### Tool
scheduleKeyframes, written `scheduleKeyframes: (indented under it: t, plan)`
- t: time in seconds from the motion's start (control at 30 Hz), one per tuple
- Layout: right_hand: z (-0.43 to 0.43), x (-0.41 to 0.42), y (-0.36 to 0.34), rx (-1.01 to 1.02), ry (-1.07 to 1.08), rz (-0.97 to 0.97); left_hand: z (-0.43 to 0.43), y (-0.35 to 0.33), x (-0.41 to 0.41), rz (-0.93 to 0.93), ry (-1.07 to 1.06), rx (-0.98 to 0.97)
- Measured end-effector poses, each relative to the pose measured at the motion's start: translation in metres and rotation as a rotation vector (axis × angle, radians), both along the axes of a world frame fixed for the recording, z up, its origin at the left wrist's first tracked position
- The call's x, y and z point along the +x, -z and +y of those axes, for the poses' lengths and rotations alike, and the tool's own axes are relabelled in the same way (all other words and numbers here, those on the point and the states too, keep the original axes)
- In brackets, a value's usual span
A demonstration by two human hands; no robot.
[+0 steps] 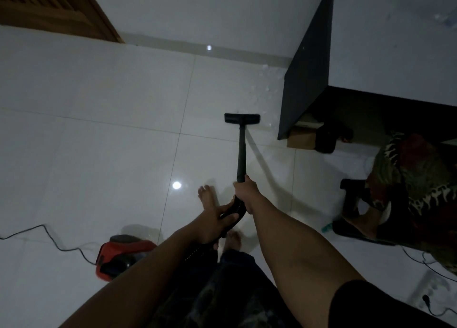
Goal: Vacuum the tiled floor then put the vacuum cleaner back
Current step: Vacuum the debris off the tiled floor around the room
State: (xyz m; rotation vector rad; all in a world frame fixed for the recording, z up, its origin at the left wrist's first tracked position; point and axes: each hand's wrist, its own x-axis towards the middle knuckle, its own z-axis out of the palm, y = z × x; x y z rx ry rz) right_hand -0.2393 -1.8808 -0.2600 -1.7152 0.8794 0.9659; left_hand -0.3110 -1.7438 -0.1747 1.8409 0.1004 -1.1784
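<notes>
Black plastic wand [241, 152] held two-handed. Left hand [217, 220] wraps the curved handle and hose end [233, 212], low and close to the body; right hand [244, 188] is clenched around the tube just above it, the more forward of the two. Long axis of the wand runs straight ahead and down from the hands to the floor nozzle [242, 118], which lies flat on the tiled floor [99, 129], crosswise to the wand. Red canister [118, 256] sits behind-left, near the left forearm, its cord [42, 231] trailing left. Pale specks [265, 80] lie beyond the nozzle, beside the dark cabinet [304, 67]; judged next push: forward. Tiles glossy, room dim; wooden door [49, 8] far left.
</notes>
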Motion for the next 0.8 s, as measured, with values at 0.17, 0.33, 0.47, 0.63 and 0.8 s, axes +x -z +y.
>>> scheduleKeyframes:
  t: [0.17, 0.33, 0.47, 0.63, 0.8]
  plan:
    - [0.015, 0.063, 0.004, 0.009, 0.093, 0.004, 0.018, 0.01, 0.066, 0.009, 0.003, -0.016]
    - [0.04, 0.127, -0.003, -0.036, 0.062, -0.015, 0.045, 0.009, 0.131, -0.033, 0.014, -0.011]
    - [0.052, 0.176, -0.007, -0.069, 0.032, -0.002, 0.056, 0.012, 0.174, -0.004, -0.026, -0.017]
    - [0.053, 0.233, -0.002, -0.115, 0.039, -0.001, 0.054, 0.026, 0.228, 0.019, -0.069, -0.026]
    - [0.049, 0.307, 0.0, -0.1, 0.061, 0.013, 0.045, 0.033, 0.293, -0.039, -0.11, -0.011]
